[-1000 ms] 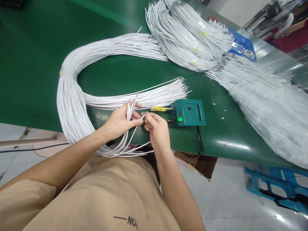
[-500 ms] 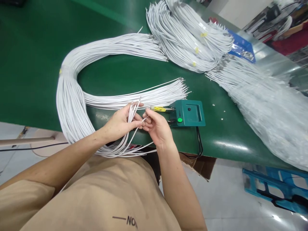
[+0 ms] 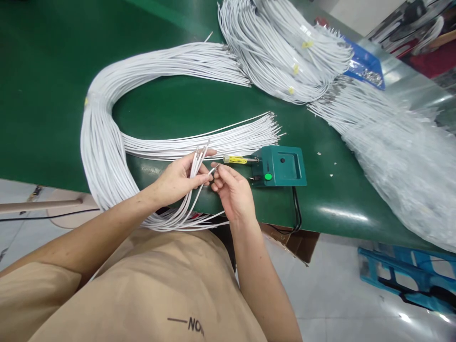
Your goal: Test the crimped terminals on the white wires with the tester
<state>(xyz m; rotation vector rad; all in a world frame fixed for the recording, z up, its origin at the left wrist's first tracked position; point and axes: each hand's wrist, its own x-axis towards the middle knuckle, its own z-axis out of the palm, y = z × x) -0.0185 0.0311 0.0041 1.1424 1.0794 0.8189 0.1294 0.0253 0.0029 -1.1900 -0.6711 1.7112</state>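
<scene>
Legible print: "NO" on my shirt point(image 3: 153, 289), nearer me than the grip, rest lost in a fold. Left hand point(image 3: 181, 178) closed round a wire bunch point(image 3: 195, 166), ends pointing away from me. Right hand point(image 3: 233, 190) pinching the tip of a single white wire point(image 3: 211, 171) between both hands, long axis slanting away and rightward. Green box point(image 3: 292, 166) right of grip, yellow-marked rod point(image 3: 235, 160) closest; loose bundle point(image 3: 228, 142) just beyond.

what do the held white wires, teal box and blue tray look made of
White wires: likely plastic-coated, smooth and evenly white. Teal box: painted metal or plastic; uniform satin colour fits both. Blue tray: likely plastic from its solid colour; finish unclear.
</scene>
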